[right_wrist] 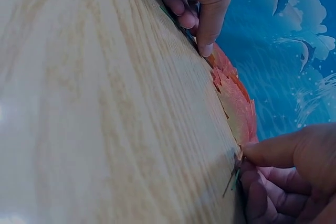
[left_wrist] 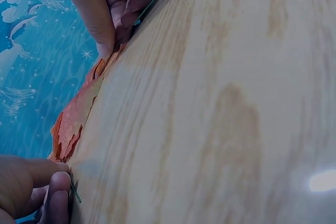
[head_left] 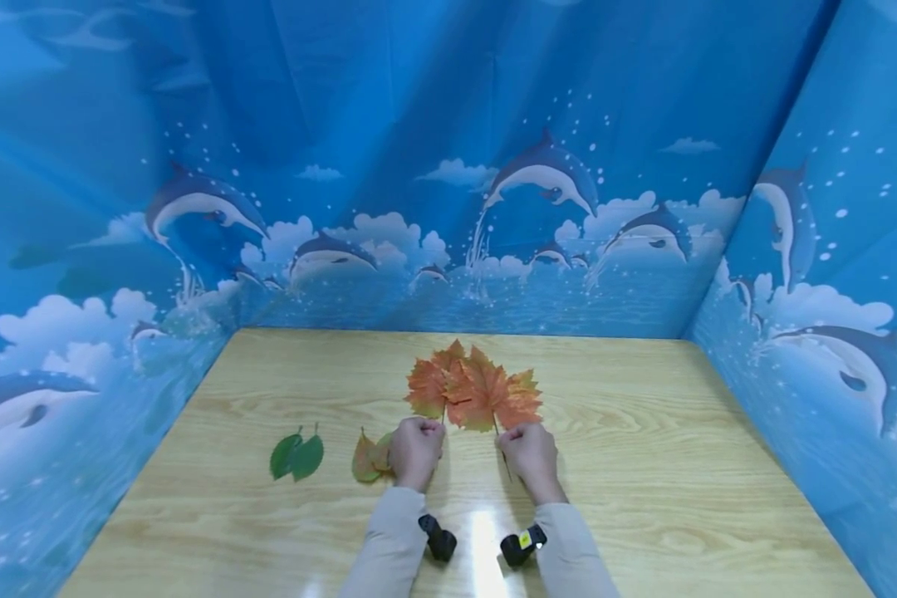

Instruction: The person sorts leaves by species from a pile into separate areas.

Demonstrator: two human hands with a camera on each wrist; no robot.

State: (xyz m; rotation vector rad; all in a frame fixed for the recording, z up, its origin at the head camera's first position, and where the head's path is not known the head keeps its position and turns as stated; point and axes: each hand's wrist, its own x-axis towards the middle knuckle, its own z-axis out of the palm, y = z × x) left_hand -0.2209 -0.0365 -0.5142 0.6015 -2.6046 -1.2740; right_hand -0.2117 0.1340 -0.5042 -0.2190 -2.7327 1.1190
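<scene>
Several orange-red maple leaves [head_left: 480, 390] lie overlapping in a fan ahead of both hands in the head view. My left hand [head_left: 417, 453] pinches a thin stem below the left side of the fan between thumb and fingers. With thumb and forefinger, my right hand [head_left: 531, 457] grips the stems on the right side; their ends [right_wrist: 231, 182] stick out below its fingertips in the right wrist view. Beside the left hand are yellowish-brown leaves [head_left: 365, 458], partly hidden by it. Both wrist views catch the fan [left_wrist: 76, 116] edge-on, low against the tabletop.
Two dark green leaves [head_left: 306, 457] lie overlapping on the left part of the wooden table [head_left: 643, 482]. Blue dolphin-print curtains [head_left: 389, 166] rise behind the table and along its left and right sides. A black wrist camera [head_left: 441, 540] is strapped to each forearm.
</scene>
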